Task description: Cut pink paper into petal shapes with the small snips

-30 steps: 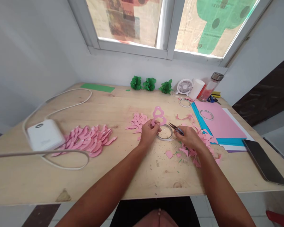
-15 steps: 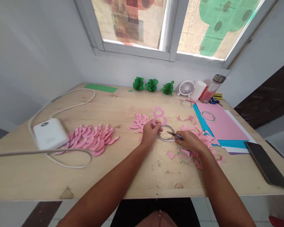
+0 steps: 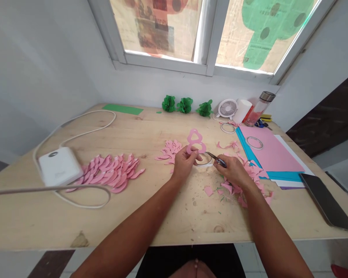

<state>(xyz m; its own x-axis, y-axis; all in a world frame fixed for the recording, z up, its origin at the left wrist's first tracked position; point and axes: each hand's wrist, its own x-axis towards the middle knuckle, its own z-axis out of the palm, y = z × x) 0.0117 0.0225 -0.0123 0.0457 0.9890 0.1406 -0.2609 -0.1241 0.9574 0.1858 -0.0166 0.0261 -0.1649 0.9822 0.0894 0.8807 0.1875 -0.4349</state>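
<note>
My left hand (image 3: 184,163) pinches the lower edge of a pink paper cutout (image 3: 196,143), which has two joined ring shapes, one above the other. In my right hand (image 3: 232,168) is a pair of small scissors (image 3: 220,162), its dark pointed blades aimed left at the cutout's lower ring. Whether the tips touch the paper, I cannot tell. Beneath, a round ring (image 3: 203,164) lies on the table, partly covered by the cutout and fingers. Pink paper scraps (image 3: 237,189) lie under and around my right hand. Small pink cut pieces (image 3: 169,150) sit left of the cutout.
A larger pile of curved pink pieces (image 3: 116,172) lies left, beside a white power bank (image 3: 59,166) with a looping cable. Green paper ornaments (image 3: 185,105), a small fan (image 3: 227,108) and a bottle (image 3: 259,109) stand behind. Coloured sheets (image 3: 274,154) and a phone (image 3: 326,201) are right.
The scissors' tips have risen from over the ring on the table to beside the cutout's lower ring. The cutout has shifted slightly and still sits in my left hand.
</note>
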